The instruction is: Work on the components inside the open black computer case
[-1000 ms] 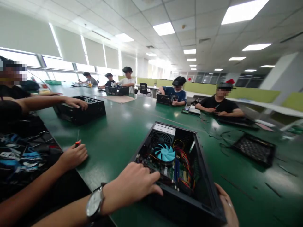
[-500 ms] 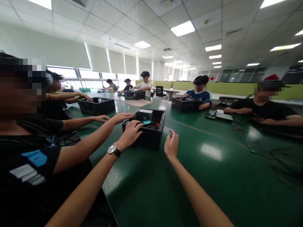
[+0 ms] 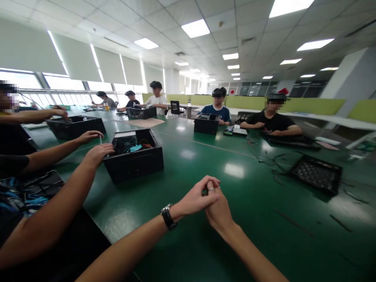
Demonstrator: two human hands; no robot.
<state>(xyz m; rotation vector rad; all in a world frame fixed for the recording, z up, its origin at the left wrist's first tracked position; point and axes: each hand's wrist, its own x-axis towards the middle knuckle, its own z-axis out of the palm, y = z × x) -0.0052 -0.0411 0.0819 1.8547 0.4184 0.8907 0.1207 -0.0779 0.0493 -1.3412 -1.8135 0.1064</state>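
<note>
My left hand (image 3: 198, 199), with a black-strapped watch on its wrist, is closed over the fingers of my right hand (image 3: 219, 209). The two hands touch above the green table, and my right hand's fingers are curled. Anything held between them is hidden. To the left of my hands, apart from them, sits an open black computer case (image 3: 138, 166). Inside it a fan (image 3: 127, 144), a light-blue piece (image 3: 133, 148) and some coloured wires show. A co-worker's hand (image 3: 101, 153) rests on the case's near left edge, and another co-worker's hand (image 3: 89, 136) is close behind.
The green table (image 3: 188, 168) stretches ahead. To the right lies a black, lattice-like panel or tray (image 3: 315, 172) with loose dark cables and strips around it. More black cases, (image 3: 78, 126) among them, stand farther off, where several people are seated or standing.
My left hand has left the computer case and come right onto my right hand. The view has swung right, so the case appears farther left, with a co-worker's hand still at it.
</note>
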